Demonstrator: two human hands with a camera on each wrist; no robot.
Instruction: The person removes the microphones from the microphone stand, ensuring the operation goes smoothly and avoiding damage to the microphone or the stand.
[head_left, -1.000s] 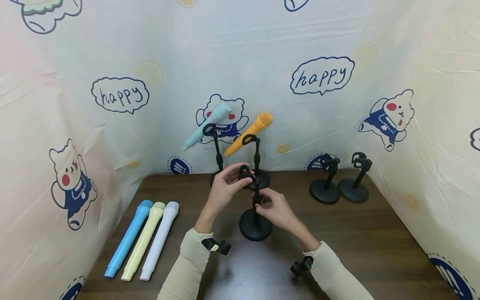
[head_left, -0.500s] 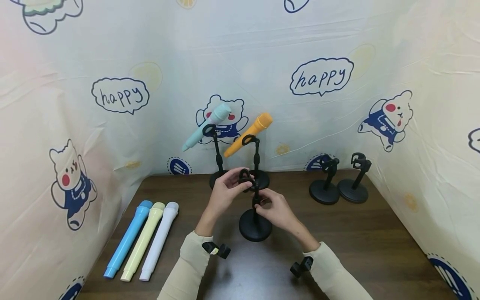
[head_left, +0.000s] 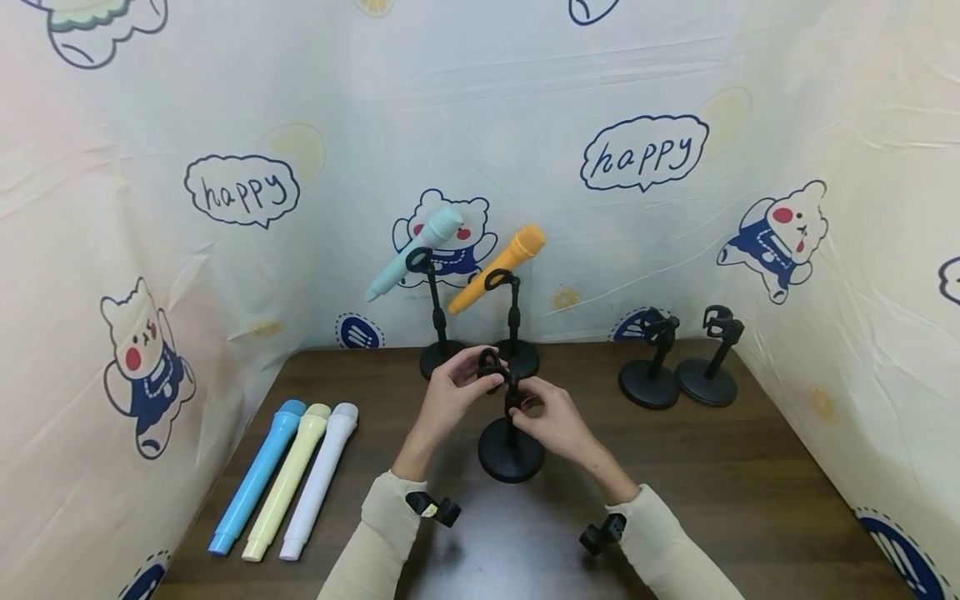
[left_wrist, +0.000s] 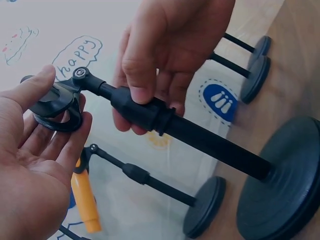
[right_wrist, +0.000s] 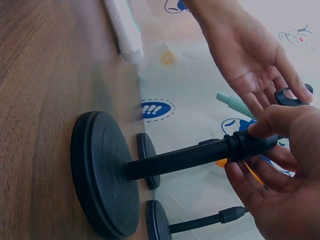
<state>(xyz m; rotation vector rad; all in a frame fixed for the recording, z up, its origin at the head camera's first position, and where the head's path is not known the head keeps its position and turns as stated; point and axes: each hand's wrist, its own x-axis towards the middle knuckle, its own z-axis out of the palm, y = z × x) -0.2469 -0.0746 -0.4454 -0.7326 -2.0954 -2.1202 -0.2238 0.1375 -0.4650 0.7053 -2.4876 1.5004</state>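
Note:
A black microphone stand (head_left: pixel 512 450) rests upright on its round base in the middle of the table. My left hand (head_left: pixel 448 400) holds the ring-shaped clip (left_wrist: pixel 59 107) at its top, thumb on one side and fingers on the other. Lower down, my right hand (head_left: pixel 557 418) grips the collar (left_wrist: pixel 137 107) on the pole between thumb and fingers. Behind it stand two taller stands, one bearing a mint green microphone (head_left: pixel 415 252), the other an orange microphone (head_left: pixel 498 268). Nothing sits in the held clip.
Blue (head_left: pixel 257 477), pale yellow (head_left: pixel 287 482) and white microphones (head_left: pixel 319 481) lie side by side at the table's left. Two short black stands (head_left: pixel 649 383) are at the back right. A printed cloth (head_left: pixel 525 100) hangs behind the table (head_left: pixel 735 500).
My left hand and the clip have come down slightly, so the stand's top sits lower. The right hand stays at the collar.

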